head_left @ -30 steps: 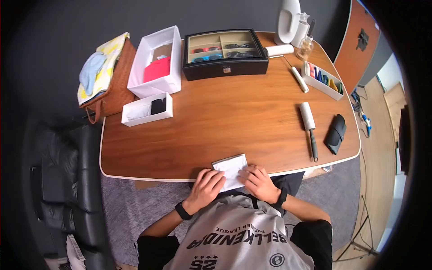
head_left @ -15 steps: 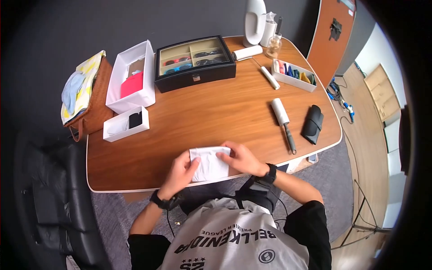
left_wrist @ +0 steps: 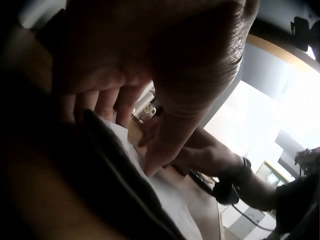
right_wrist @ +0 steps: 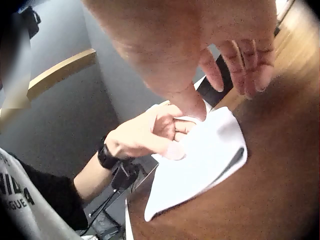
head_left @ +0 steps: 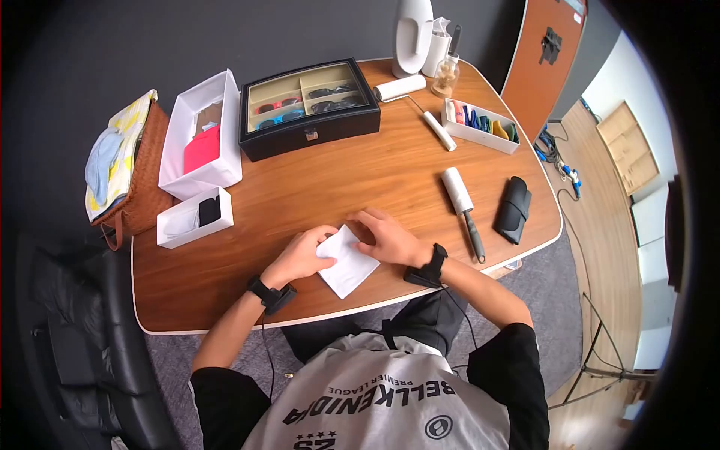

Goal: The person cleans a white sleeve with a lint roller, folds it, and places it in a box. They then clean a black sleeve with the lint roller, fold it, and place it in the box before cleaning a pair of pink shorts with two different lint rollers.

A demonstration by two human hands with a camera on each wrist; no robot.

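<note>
A folded white cloth (head_left: 349, 271) lies slanted near the front edge of the table, one corner toward the person. My left hand (head_left: 298, 256) pinches its left side, thumb on top and fingers behind the edge. At the upper right side is my right hand (head_left: 390, 238), its thumb touching the cloth while the other fingers spread loosely past it. In the right wrist view, a dark gap shows in the fold of the cloth (right_wrist: 202, 157). The left wrist view shows the cloth's dark edge close up, with the left thumb (left_wrist: 167, 142) over the white face.
To the right are a lint roller (head_left: 459, 193) and a black glasses case (head_left: 514, 211). Further back stand a glass-topped sunglasses box (head_left: 311, 135), a box of rolled coloured items (head_left: 480, 136) and another roller (head_left: 401, 88). White bins (head_left: 169, 180) and a wicker basket (head_left: 146, 191) are at left.
Both hands have moved forward, bringing the white cloth from the person's lap side onto the table. It has turned to a slant, and the right fingers have come off its face.
</note>
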